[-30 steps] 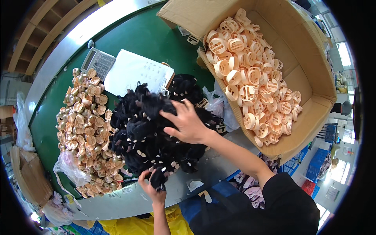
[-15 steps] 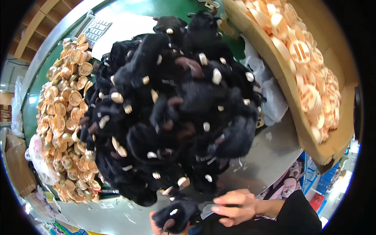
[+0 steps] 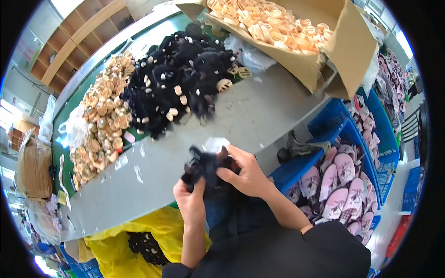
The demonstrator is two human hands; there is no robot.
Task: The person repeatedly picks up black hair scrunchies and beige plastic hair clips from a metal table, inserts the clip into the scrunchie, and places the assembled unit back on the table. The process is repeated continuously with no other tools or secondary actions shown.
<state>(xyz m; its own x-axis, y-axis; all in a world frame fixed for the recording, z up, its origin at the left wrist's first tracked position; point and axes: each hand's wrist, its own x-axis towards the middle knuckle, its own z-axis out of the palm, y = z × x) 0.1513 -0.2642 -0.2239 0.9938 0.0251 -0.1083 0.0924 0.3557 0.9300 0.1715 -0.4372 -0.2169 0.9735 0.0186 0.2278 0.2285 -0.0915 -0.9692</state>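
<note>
My left hand (image 3: 191, 200) and right hand (image 3: 249, 174) pinch a fuzzy black plush (image 3: 209, 167) between them, its outline blurred. Ahead of my grip lies a furry pile (image 3: 160, 95); ahead-left, cup-shaped shells (image 3: 99, 109); ahead-right, a cardboard box (image 3: 350, 48) of pale, slotted rings (image 3: 278, 28).

Left hand (image 3: 191, 204), right hand (image 3: 249, 173) gripping black plush piece (image 3: 207, 167)
By table (image 3: 252, 123) near edge. Black plush pile (image 3: 171, 76) far, tan shell pile (image 3: 99, 125) left, open carton (image 3: 301, 63) far right.

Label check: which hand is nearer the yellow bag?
Left: in view, left hand is at upper right of the yellow bag; right hand is farther right and higher.
</note>
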